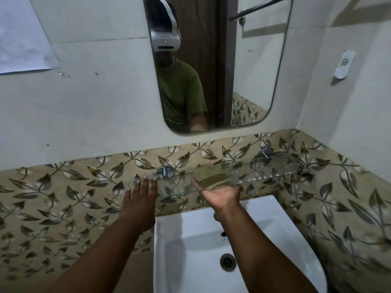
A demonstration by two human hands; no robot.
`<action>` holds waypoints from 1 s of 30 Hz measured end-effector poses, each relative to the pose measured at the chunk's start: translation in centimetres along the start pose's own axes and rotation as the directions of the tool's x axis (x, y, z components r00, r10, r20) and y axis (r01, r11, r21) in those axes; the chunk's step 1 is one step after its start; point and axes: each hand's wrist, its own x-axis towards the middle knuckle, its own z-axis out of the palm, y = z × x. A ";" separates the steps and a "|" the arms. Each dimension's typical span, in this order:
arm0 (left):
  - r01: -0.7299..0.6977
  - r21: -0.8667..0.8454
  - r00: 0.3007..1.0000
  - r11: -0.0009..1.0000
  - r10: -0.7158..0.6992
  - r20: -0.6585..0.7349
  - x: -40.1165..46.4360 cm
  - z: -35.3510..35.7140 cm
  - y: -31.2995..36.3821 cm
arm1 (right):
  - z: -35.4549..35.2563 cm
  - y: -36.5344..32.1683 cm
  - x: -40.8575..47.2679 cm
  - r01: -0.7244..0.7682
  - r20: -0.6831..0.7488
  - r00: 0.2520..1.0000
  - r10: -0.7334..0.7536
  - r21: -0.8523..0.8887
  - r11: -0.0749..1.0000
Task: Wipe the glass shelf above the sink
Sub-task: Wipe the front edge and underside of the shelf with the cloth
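Note:
The glass shelf [264, 172] runs along the leaf-patterned tile band above the white sink [190, 240], held by two chrome brackets. My left hand [140, 194] lies palm down on the shelf's left end, fingers straight and together, holding nothing. My right hand [222, 196] is palm up at the shelf's front edge near the middle, with its fingers reaching under the glass. A greenish-brown pad or cloth [210, 176] lies on the shelf just above those fingers. Whether the fingers touch the glass cannot be told.
A rounded mirror [243, 70] hangs above the shelf and reflects a person in a green shirt. A white holder [343, 64] is fixed to the right wall. The sink drain [226, 262] is below my right forearm. The right wall forms a corner close to the shelf's end.

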 end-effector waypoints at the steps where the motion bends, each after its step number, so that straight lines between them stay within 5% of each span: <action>1: 0.001 0.000 1.000 1.000 -0.001 -0.003 0.0 -0.1 0.0 | -0.2 0.2 -0.1 -0.007 0.006 1.000 0.007 -0.019 1.000; 8: 0.008 0.022 1.000 1.000 -0.008 -0.005 0.3 -0.7 -0.1 | -1.1 -5.7 -0.6 0.008 -0.055 0.998 -0.002 0.114 0.993; 27: 0.043 0.077 0.997 0.996 -0.039 -0.060 0.7 0.8 -0.5 | -0.5 -9.0 -1.8 0.050 -0.080 0.995 -0.055 -0.066 0.997; 30: 0.035 0.076 0.996 0.996 -0.028 -0.084 0.9 0.6 -0.3 | -1.3 -12.6 -2.5 0.134 -0.135 0.982 -0.130 0.022 0.991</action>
